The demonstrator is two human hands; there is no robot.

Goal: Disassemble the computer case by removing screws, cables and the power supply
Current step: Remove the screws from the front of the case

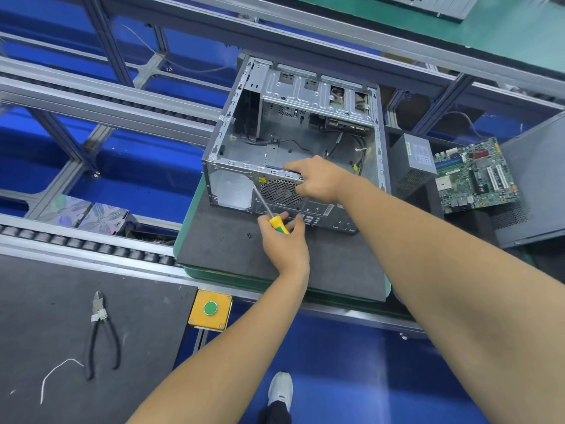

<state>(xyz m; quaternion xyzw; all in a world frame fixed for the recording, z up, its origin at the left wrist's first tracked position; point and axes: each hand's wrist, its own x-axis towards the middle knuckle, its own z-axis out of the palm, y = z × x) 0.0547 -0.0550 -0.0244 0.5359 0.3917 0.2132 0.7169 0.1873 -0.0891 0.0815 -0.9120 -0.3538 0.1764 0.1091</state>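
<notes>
An open grey computer case point(293, 142) lies on its side on a dark foam mat point(220, 243), its rear panel facing me. My left hand point(286, 240) grips a yellow-and-green screwdriver point(276, 223); its shaft slants up-left, the tip against the rear panel beside the round fan grille point(279, 191). My right hand point(318, 179) grips the case's top rear edge above the grille. Loose black cables point(351, 148) lie inside the case. A small black screw point(249, 235) rests on the mat.
A removed power supply point(412, 160) and a green motherboard point(477, 174) lie right of the case, beside a dark side panel point(538, 179). Cutting pliers point(101, 332) and a white cable tie point(58, 374) lie on the near-left mat. A yellow button box point(210, 309) sits on the conveyor rail.
</notes>
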